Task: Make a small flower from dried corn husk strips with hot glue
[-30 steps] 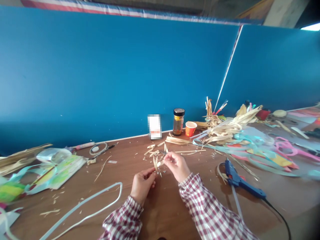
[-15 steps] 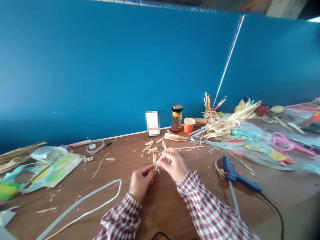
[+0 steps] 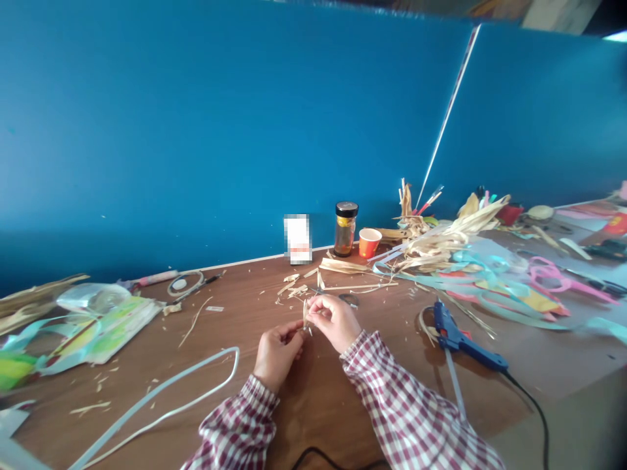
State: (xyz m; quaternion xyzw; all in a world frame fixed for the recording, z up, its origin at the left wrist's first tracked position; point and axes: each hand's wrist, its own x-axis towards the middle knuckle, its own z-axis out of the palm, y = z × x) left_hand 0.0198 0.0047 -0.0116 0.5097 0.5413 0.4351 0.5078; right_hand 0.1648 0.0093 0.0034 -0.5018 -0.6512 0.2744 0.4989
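My left hand (image 3: 278,354) is closed, with thumb and forefinger pinching the lower end of a small piece of dried husk (image 3: 305,316). The fingers of my right hand (image 3: 336,321) are pinched at the upper part of the same piece, from the right. Fingertips cover much of it, so its exact shape is hard to make out. Just beyond the hands lie pale husk scraps (image 3: 292,287) and a thin dark ring-shaped object (image 3: 349,299), partly behind my right hand.
A blue glue gun (image 3: 463,339) with a black cord lies at right. Behind stand a lidded jar (image 3: 345,230) and an orange paper cup (image 3: 369,243). Dried husks (image 3: 431,245), ribbons and pink scissors (image 3: 558,277) crowd the right. A white cable (image 3: 196,386) loops at left.
My right hand has shifted slightly down and its fingers have drawn in closer around the husk piece. My left hand has stayed nearly in place. The whole view has tilted a little.
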